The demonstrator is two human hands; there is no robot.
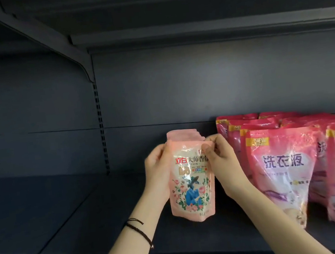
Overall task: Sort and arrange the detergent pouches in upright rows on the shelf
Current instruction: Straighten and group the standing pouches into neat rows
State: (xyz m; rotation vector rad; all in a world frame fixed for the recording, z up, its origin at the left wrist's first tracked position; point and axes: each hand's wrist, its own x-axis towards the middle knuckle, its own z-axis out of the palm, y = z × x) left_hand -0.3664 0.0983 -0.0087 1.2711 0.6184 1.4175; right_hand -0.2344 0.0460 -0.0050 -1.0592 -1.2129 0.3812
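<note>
Right hand (219, 158): thumb and forefinger pinch the front light-pink pouch (191, 187) at its 1 o'clock corner. Left hand (157, 170): fingers curled round the pouch's 9 o'clock edge. The pouch is upright over the dark shelf (84, 213); whether its base touches cannot be told. Further light-pink pouches (181, 134) stand just behind it at 12 o'clock. Rows of deeper pink pouches (283, 165) stand at 3 o'clock. Dark cord bracelets (136, 225) circle the left wrist.

Your picture is dim, with a dark shelf (71, 212). Bright shiny spots sit on the flower pouch (190, 179) and the pink pouches (283, 165). Lines bend near the edges, and all looks soft
</note>
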